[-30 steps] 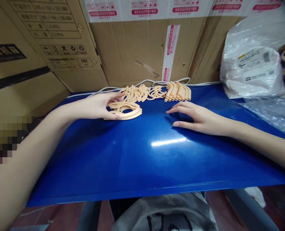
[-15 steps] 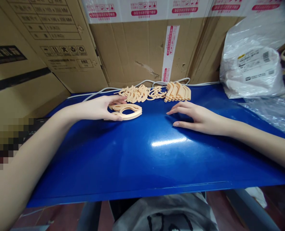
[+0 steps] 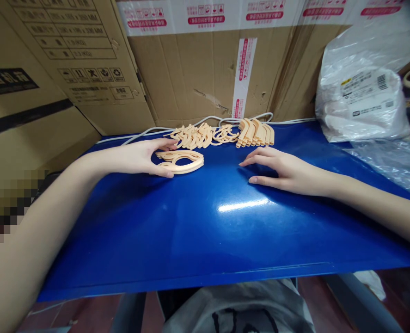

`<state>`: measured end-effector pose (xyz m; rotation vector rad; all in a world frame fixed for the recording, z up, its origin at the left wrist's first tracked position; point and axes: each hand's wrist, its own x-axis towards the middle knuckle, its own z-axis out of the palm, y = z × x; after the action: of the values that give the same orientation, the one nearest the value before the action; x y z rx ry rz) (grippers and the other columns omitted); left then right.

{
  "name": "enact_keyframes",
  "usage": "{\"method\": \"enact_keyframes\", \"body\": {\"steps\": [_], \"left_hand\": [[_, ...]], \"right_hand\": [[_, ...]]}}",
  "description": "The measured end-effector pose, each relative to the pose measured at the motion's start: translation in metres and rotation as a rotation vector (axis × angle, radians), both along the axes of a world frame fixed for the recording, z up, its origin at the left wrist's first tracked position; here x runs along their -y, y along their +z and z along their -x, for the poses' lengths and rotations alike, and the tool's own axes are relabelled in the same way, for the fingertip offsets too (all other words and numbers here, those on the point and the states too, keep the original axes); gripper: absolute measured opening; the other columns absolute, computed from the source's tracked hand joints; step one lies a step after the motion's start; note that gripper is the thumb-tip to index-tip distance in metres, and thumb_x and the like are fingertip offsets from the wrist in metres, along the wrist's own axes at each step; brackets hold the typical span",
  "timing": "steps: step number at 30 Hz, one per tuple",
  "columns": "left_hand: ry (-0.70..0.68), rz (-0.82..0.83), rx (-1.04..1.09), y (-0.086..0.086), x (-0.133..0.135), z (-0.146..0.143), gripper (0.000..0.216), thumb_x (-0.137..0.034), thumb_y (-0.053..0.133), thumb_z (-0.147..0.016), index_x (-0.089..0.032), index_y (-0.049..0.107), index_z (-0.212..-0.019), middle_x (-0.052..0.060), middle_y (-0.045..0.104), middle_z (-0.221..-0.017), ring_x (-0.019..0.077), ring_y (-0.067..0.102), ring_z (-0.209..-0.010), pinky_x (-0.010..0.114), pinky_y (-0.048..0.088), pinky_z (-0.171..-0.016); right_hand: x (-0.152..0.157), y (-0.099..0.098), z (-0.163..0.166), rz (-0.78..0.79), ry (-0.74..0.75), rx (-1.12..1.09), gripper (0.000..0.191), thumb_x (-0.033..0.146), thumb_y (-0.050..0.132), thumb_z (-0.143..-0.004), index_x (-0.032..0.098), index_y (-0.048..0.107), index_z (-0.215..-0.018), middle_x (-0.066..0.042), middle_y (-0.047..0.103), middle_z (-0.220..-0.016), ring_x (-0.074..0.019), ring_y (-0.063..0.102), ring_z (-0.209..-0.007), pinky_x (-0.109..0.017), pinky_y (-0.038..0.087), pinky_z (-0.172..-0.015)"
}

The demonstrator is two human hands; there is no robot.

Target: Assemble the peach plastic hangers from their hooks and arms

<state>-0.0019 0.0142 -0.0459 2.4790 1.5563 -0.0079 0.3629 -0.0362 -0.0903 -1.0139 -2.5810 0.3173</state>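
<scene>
A small stack of beige folding hangers [image 3: 189, 169], folded up, lies on the blue tabletop. My left hand [image 3: 144, 156] is around its left end, with thumb in front and fingers behind, spread apart. Whether the thumb still touches the stack I cannot tell. My right hand [image 3: 281, 171] rests on the table to the right, fingers apart and holding nothing. Behind the hands lie a pile of curved beige pieces [image 3: 194, 136], some beige hooks [image 3: 223, 134] and a row of beige hanger arms [image 3: 255, 133].
Cardboard boxes [image 3: 198, 74] wall off the back and left of the blue table [image 3: 198, 240]. A white cable [image 3: 149, 131] runs along the back edge. At the right stand a white plastic-wrapped package [image 3: 364, 101] and clear bubble wrap [image 3: 395, 159].
My left hand has shifted slightly left, its thumb and fingers drawing back from the folded hangers. The right hand and the piles have stayed put.
</scene>
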Motion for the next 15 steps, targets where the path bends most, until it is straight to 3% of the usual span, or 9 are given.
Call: {"method": "enact_keyframes", "body": {"steps": [6,11,15], "left_hand": [[-0.066,-0.092,-0.017,0.0015,-0.0028,0.0095,0.098,-0.074,0.066,-0.068,-0.03,0.042,-0.153,0.002,0.052,-0.152,0.03,0.055,-0.133,0.04,0.044,-0.111],[-0.01,-0.001,-0.05,0.0023,-0.0051,0.0086,0.104,-0.072,0.068,-0.069,-0.027,0.035,-0.157,0.005,0.042,-0.159,0.0311,0.044,-0.143,0.039,0.035,-0.119],[0.002,0.03,-0.035,0.0033,-0.0046,0.0067,0.103,-0.07,0.068,-0.07,-0.027,0.032,-0.157,0.006,0.042,-0.159,0.0307,0.044,-0.143,0.039,0.032,-0.12]], "right_hand": [[0.0001,-0.0003,-0.0004,-0.007,0.008,0.012,0.046,0.053,0.053,-0.095,0.022,0.064,-0.127,-0.011,0.062,-0.126,-0.0265,0.058,-0.119,-0.045,0.044,-0.106],[0.0003,-0.0002,-0.0008,-0.01,0.006,0.008,0.045,0.054,0.052,-0.095,0.024,0.063,-0.128,-0.01,0.062,-0.126,-0.0268,0.059,-0.119,-0.045,0.045,-0.105],[0.0002,0.0005,-0.0012,-0.009,0.01,0.019,0.046,0.054,0.052,-0.096,0.023,0.063,-0.128,-0.011,0.062,-0.126,-0.0265,0.058,-0.119,-0.045,0.045,-0.105]]}}
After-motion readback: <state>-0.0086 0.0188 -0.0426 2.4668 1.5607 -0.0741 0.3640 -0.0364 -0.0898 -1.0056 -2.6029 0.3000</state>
